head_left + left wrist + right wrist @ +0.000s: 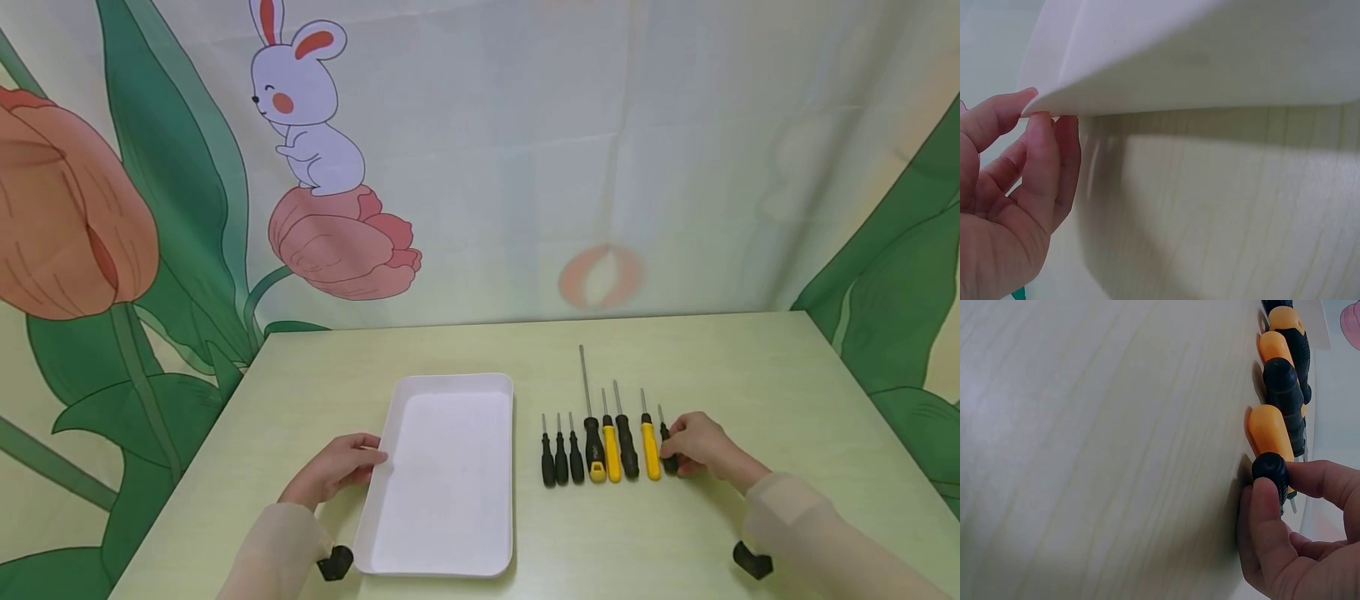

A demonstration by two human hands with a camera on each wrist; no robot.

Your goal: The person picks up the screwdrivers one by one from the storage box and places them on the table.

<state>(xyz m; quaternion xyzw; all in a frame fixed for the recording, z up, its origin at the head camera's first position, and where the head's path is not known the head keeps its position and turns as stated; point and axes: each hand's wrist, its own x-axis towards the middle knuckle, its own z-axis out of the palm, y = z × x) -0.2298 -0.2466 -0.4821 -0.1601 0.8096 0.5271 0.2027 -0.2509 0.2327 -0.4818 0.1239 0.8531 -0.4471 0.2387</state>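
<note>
My left hand (341, 467) pinches the left rim of a white rectangular tray (442, 483), thumb above and fingers under the edge. In the left wrist view the tray's wall (1116, 50) rises above the table beside that hand (1016, 169). At the right end of a row of screwdrivers, my right hand (701, 446) holds the handle of a small black screwdriver (667, 446) between thumb and fingers. The right wrist view has this black handle (1269, 467) between the fingertips, close beside a yellow screwdriver (1269, 428). Its tip points toward the back of the table.
Left of the held one lie a yellow screwdriver (649, 446), a long black-and-yellow screwdriver (593, 442) and several others, tips pointing away. A printed curtain (487, 167) hangs behind the table's back edge. Black wrist devices (335, 563) sit below both cuffs.
</note>
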